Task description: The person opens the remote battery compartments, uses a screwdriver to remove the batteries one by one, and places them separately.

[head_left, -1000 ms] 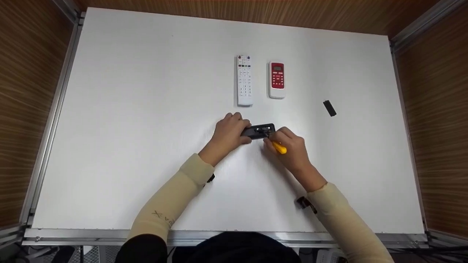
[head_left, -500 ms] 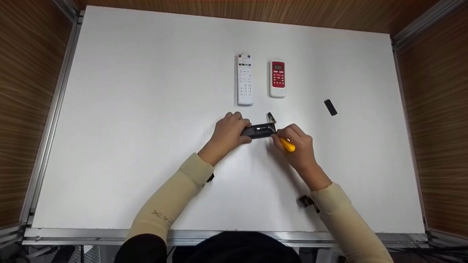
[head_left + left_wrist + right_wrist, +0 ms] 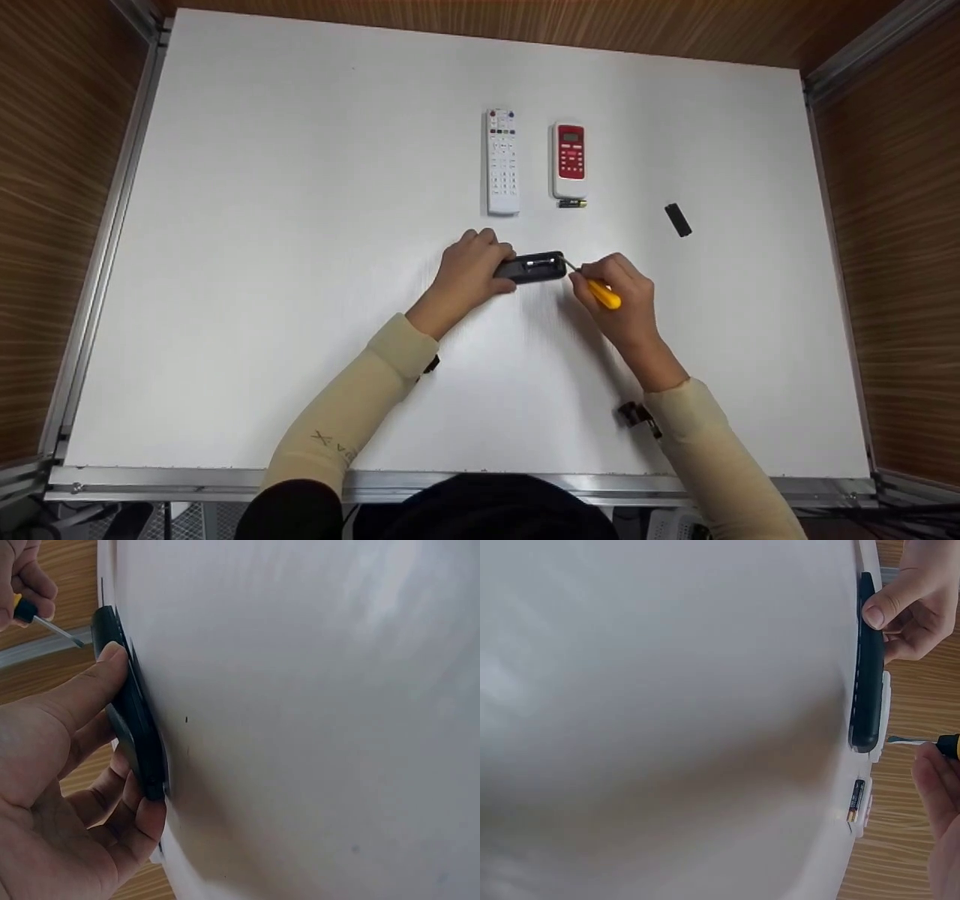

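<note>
My left hand (image 3: 472,270) grips a black remote control (image 3: 529,276) across its left part, thumb on the near side. The remote's back faces up with its battery compartment uncovered; a slim part with silvery ends, seemingly a battery, shows inside. My right hand (image 3: 621,294) holds a screwdriver (image 3: 604,295) by its yellow handle. Its flat metal tip hovers by the remote's right end; in the right wrist view the tip is apart from the remote (image 3: 868,682). A loose black-and-gold battery (image 3: 572,203) lies farther back on the table.
A long white remote (image 3: 502,165) and a white-and-red remote (image 3: 570,161) lie behind my hands, the loose battery against the second one's near end. To the right is a small black battery cover (image 3: 678,220). Wood-grain panels (image 3: 892,225) border the white table (image 3: 262,187).
One battery has come out of the black remote and moved away to the white-and-red remote. My right hand has drawn back rightward with the screwdriver. My left hand stays in place.
</note>
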`<state>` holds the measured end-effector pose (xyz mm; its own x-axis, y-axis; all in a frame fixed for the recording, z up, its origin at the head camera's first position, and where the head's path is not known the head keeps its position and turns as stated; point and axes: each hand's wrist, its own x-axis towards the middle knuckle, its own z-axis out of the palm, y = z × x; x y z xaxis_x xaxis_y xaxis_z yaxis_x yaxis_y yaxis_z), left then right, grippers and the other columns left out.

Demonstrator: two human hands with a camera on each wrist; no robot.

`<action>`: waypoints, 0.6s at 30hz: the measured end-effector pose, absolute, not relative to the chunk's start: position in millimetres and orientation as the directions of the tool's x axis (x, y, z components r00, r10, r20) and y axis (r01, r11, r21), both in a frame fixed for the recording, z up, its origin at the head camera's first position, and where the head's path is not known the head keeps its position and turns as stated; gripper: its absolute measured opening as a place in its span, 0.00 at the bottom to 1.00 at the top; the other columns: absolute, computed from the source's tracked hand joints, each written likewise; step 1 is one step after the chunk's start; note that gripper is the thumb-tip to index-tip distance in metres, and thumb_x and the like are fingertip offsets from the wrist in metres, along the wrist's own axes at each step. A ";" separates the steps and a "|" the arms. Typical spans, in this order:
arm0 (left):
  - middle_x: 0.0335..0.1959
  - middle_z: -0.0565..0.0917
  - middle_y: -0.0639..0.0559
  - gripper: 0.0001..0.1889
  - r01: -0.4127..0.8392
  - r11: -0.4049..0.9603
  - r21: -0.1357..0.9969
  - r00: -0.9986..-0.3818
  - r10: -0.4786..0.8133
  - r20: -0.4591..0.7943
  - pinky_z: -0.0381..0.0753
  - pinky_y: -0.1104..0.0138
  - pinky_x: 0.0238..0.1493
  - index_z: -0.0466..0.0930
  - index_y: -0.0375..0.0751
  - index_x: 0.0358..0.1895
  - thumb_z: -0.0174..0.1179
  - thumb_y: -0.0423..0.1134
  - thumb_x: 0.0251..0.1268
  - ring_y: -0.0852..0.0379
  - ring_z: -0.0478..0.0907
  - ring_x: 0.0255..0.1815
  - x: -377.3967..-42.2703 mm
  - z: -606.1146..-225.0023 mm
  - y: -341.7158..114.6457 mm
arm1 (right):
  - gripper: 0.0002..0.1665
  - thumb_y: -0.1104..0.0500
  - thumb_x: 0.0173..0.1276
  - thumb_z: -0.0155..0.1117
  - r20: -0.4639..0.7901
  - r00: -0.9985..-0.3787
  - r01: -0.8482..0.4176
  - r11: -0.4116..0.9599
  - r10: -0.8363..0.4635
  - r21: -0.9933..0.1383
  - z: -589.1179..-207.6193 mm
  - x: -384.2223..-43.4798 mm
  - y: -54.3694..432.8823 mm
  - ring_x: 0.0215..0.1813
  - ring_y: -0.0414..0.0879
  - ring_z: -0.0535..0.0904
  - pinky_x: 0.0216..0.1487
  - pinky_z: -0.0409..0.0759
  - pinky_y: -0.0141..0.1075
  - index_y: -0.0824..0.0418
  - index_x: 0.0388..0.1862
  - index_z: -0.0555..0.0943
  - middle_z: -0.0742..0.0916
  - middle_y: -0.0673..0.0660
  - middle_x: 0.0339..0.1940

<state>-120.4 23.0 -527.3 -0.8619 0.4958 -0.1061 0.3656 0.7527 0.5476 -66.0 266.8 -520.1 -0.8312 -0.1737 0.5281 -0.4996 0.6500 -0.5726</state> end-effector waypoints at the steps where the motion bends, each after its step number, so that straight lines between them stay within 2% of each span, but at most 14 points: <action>1: 0.45 0.80 0.49 0.21 0.366 0.753 0.547 -0.862 0.496 -0.105 0.77 0.57 0.44 0.86 0.47 0.51 0.73 0.52 0.55 0.51 0.73 0.44 -120.4 -527.1 23.0 | 0.08 0.67 0.58 0.74 0.526 -0.833 -0.497 0.652 -0.171 -0.573 -519.9 -65.7 266.9 0.35 0.45 0.82 0.45 0.80 0.23 0.63 0.30 0.80 0.84 0.56 0.29; 10: 0.45 0.80 0.48 0.22 0.375 0.754 0.539 -0.862 0.497 -0.096 0.77 0.57 0.44 0.86 0.47 0.51 0.73 0.52 0.55 0.50 0.73 0.44 -120.2 -528.1 23.6 | 0.10 0.67 0.56 0.75 0.536 -0.818 -0.536 0.613 -0.207 -0.580 -521.3 -64.8 267.1 0.35 0.45 0.83 0.46 0.80 0.24 0.64 0.30 0.80 0.84 0.55 0.30; 18: 0.47 0.80 0.49 0.22 0.402 0.750 0.526 -0.855 0.513 -0.079 0.77 0.56 0.44 0.85 0.49 0.52 0.73 0.53 0.55 0.50 0.73 0.45 -120.0 -529.5 22.0 | 0.12 0.65 0.57 0.77 0.491 -0.833 -0.538 0.580 -0.254 -0.612 -522.0 -62.4 266.9 0.37 0.44 0.83 0.46 0.80 0.24 0.64 0.33 0.80 0.85 0.53 0.33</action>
